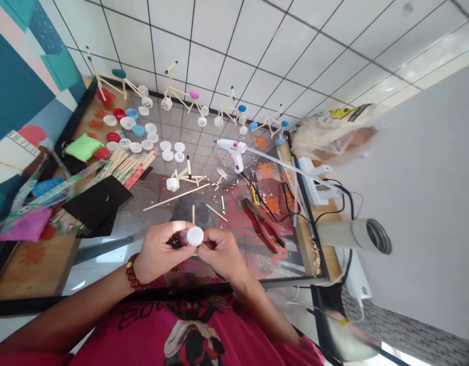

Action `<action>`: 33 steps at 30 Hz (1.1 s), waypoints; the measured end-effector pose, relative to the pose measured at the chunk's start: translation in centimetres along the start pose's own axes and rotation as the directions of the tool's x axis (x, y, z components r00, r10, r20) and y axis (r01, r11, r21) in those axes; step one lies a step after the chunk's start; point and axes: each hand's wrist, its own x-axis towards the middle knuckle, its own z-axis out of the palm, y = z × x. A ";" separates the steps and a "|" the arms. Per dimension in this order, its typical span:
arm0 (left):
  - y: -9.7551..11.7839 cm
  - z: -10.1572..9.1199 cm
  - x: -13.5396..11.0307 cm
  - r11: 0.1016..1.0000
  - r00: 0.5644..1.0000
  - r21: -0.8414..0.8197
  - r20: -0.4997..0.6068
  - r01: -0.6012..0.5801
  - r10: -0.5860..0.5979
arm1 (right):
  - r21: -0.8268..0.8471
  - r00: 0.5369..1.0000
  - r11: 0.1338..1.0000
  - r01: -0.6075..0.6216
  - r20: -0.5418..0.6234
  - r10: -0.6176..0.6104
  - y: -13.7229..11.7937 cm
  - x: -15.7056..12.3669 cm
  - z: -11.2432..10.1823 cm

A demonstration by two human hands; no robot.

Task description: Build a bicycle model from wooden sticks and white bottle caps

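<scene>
Near the table's front edge, my left hand [158, 254] grips a white bottle cap [195, 236] between thumb and fingers; a bandage wraps one finger. My right hand [223, 253] is closed in a pinch at the cap's right edge, and its fingertips are partly hidden. Just behind the cap a short wooden stick [193, 214] points away from me; whether it touches the cap I cannot tell. Further back stands a small stick frame [194, 178] with white caps at its left end and a dark-tipped upright stick.
A white glue gun [232, 148] lies back right, its cord near red-handled pliers [262, 223]. Loose caps [135, 147], wooden sticks [123, 165] and black card [99, 201] lie left. Several stick-and-cap models [181, 96] line the back edge. A long stick [177, 197] lies mid-table.
</scene>
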 end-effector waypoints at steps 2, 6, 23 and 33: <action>-0.1 0.1 0.1 0.998 0.999 -0.045 0.034 0.044 -0.043 | 0.120 0.988 0.987 -0.108 0.120 0.093 0.4 0.1 -0.6; -0.2 0.2 0.3 0.983 0.987 -0.119 0.093 0.140 -0.129 | 0.226 0.960 0.960 -0.166 0.260 0.104 0.8 0.1 -1.7; 0.0 -0.3 0.7 0.906 0.938 -0.308 0.279 0.289 -0.204 | 0.238 0.956 0.952 -0.194 0.261 0.130 0.9 -0.1 -1.4; -0.4 0.6 1.2 0.814 0.923 -0.437 0.149 0.383 -0.354 | -0.199 0.922 0.962 0.189 -0.302 -0.244 0.0 -0.7 0.9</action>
